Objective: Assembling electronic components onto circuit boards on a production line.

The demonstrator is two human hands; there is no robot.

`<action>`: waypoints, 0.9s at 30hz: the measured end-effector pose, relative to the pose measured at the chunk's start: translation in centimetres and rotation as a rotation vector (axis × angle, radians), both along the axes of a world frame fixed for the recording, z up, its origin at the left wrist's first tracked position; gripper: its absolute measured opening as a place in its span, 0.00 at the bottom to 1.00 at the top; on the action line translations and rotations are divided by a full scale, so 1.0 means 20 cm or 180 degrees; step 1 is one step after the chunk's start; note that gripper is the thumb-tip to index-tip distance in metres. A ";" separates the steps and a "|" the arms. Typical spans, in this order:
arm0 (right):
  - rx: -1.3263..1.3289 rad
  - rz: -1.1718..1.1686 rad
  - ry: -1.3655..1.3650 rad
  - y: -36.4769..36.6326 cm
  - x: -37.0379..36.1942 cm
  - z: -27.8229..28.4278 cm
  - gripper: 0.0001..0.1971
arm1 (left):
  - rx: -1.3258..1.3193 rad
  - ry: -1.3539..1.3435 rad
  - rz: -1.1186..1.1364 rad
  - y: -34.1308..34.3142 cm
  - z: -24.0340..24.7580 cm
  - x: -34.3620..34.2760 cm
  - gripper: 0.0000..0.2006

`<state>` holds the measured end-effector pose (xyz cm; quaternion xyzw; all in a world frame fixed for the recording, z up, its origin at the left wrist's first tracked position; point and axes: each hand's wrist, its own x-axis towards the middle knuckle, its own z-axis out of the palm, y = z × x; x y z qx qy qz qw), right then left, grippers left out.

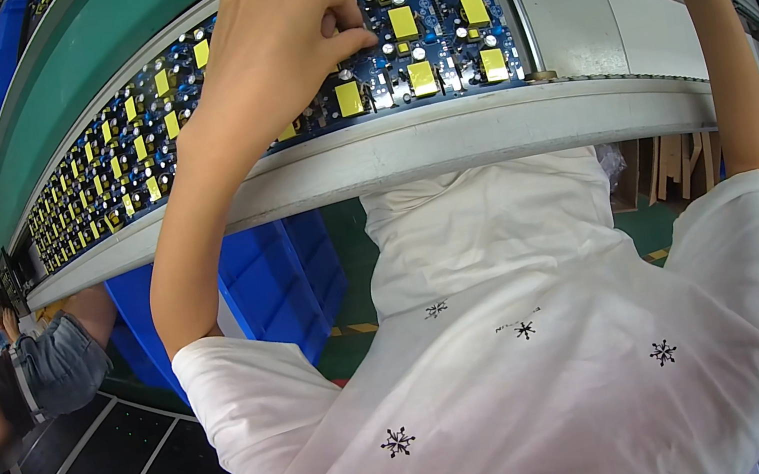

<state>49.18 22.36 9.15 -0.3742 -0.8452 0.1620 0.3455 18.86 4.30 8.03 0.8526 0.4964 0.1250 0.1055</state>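
Over the row of circuit boards (415, 48) on the conveyor is my left hand (280, 46), its fingers curled and the thumb and index finger brought close together. Its fingertips are right at the boards' small parts, and whatever they may pinch is too small or hidden to make out. The dark blue boards carry yellow block-shaped transformers (403, 23), silver-topped capacitors and small blue parts. My right forearm (713, 26) reaches up past the right end of the boards, and the right hand lies beyond the top edge of the picture.
A metal conveyor rail (482, 129) runs along the near side, with a roller chain (615, 77) at the right. Blue bins (276, 281) stand below at the left, and cardboard pieces (681, 163) below at the right. Another person (57, 365) works farther left along the line.
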 end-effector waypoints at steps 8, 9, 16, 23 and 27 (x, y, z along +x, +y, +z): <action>-0.2856 0.1127 0.0443 -0.57 -0.30 0.10 0.07 | 0.0483 -0.1146 0.1487 0.39 0.03 -0.15 0.10; -0.2839 0.1180 0.0432 -0.61 -0.33 0.09 0.07 | 0.0904 -0.1096 0.1067 0.48 0.00 -0.22 0.12; -0.2933 0.1720 0.0478 -0.71 -0.39 -0.03 0.06 | 0.0406 -0.0473 0.0160 0.80 -0.04 -0.25 0.18; -0.1849 0.1929 -0.0345 -0.67 -0.43 -0.06 0.04 | -0.0131 -0.0580 0.0491 0.86 -0.07 -0.30 0.17; -0.1026 0.1772 -0.0295 -0.75 -0.48 -0.14 0.04 | 0.0322 -0.0687 0.0566 0.80 -0.07 -0.25 0.12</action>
